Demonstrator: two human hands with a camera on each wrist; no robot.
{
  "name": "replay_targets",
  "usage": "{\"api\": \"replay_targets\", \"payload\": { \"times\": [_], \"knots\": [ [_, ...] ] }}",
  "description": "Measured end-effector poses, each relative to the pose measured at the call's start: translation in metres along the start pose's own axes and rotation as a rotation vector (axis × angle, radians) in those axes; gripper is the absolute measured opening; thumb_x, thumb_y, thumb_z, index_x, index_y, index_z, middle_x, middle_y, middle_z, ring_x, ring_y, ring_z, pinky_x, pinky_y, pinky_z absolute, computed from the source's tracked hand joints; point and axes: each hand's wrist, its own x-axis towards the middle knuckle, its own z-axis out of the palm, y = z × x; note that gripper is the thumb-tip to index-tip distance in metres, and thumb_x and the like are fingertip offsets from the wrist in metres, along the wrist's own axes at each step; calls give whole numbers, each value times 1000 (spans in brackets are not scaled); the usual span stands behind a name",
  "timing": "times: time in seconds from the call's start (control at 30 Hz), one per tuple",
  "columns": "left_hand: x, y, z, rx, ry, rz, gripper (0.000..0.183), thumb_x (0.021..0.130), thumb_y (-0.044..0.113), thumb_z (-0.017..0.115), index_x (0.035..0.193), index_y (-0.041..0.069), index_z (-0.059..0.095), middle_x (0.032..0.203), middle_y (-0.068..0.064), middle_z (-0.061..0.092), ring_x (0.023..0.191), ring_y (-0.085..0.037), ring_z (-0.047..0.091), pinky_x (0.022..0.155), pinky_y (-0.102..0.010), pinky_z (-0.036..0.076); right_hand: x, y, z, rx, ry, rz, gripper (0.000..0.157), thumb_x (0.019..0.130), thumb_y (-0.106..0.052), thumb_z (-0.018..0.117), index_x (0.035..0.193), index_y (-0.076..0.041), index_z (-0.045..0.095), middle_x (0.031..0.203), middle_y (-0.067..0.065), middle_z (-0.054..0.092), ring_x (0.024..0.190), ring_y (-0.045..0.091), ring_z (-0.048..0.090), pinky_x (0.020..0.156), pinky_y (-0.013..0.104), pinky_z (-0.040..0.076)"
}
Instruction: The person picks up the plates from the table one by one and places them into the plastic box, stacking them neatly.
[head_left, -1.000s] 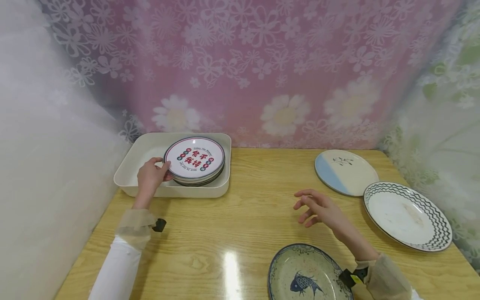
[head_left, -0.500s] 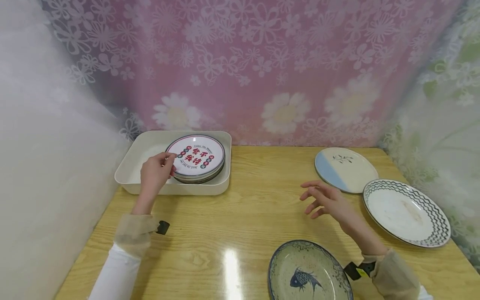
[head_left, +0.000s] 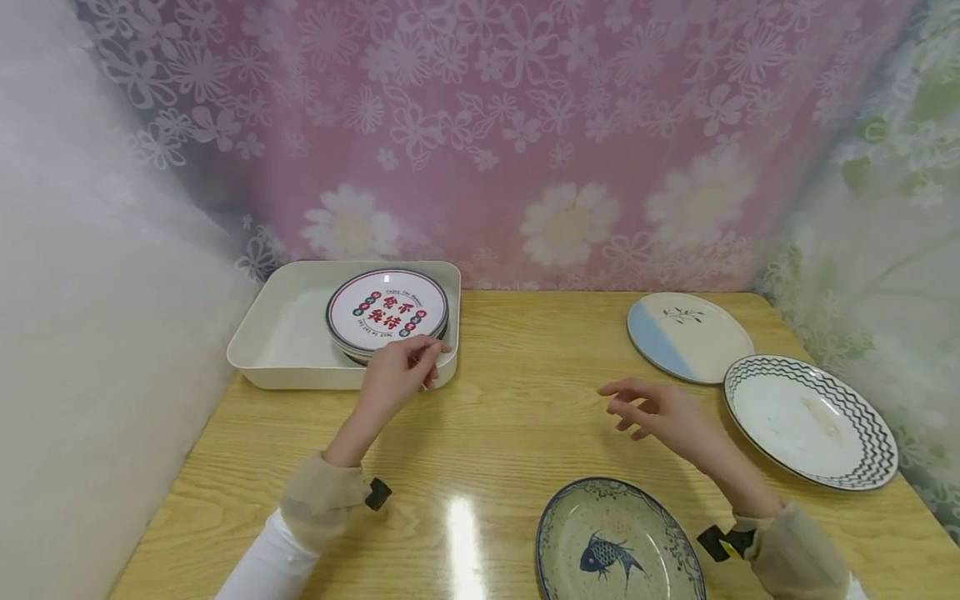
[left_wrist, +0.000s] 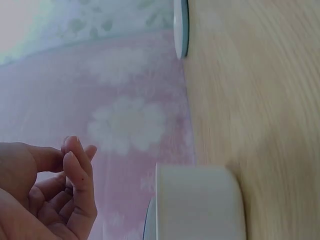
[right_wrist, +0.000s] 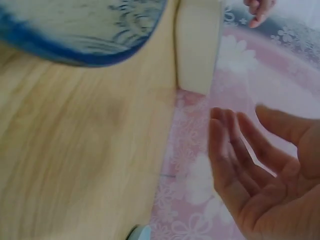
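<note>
My left hand [head_left: 400, 374] hovers over the near right rim of the white bin [head_left: 288, 379], above the table. Its fingers curl loosely and hold nothing; in the left wrist view the thumb meets a fingertip. Inside the bin, on the right side, a white plate with red lettering [head_left: 386, 310] tops a stack of plates. My right hand [head_left: 660, 414] hangs in the air over the right of the table, fingers loosely bent, nothing held. Below it lies a plate with a blue fish [head_left: 619, 542], cut off by the bottom edge.
A blue and cream plate [head_left: 693, 337] lies at the back right of the wooden table [head_left: 495, 417]. Close beside it is a white plate with a black wavy rim [head_left: 813, 423]. A pink flowered curtain [head_left: 480, 150] hangs behind.
My left hand has let go of the lettered plate on the stack and moved right and toward me, to the bin's near right edge. My right hand has shifted slightly right.
</note>
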Motion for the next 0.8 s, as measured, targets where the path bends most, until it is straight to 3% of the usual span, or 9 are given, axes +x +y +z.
{"api": "replay_targets", "payload": {
  "times": [0.1,0.2,0.43,0.63,0.8],
  "knots": [
    [-6,6,15,-39,-36,9,21,105,19,58,107,10,77,65,0,65,57,-14,62,48,-22,47,-2,6,4,-101,-92,-1,37,102,-31,63,131,-9,66,113,11,71,85,25,71,66,37,61],
    [-10,9,28,-77,-69,13,19,104,17,59,106,10,77,66,0,64,57,-11,61,50,-22,50,-7,12,7,-120,-222,19,37,102,-31,62,130,-7,66,107,7,71,79,20,69,64,35,59],
    [-20,7,46,-124,-143,-8,18,103,13,60,104,7,77,68,-10,67,55,-7,59,50,-22,51,-17,28,14,43,-480,41,30,104,-27,59,126,-10,69,105,5,72,70,16,66,56,34,57],
    [-23,6,50,-113,-151,-17,18,103,14,60,104,7,77,68,-7,66,55,-8,58,49,-22,50,-19,36,18,58,-527,-35,27,104,-26,58,122,-9,71,93,-1,73,59,3,55,48,25,50],
    [-25,6,50,-107,-171,-40,18,103,15,60,104,9,77,68,-6,66,55,-8,59,49,-21,48,-19,37,19,20,-526,-91,26,105,-26,57,121,-12,72,92,-4,72,58,2,54,49,24,49]
  ]
}}
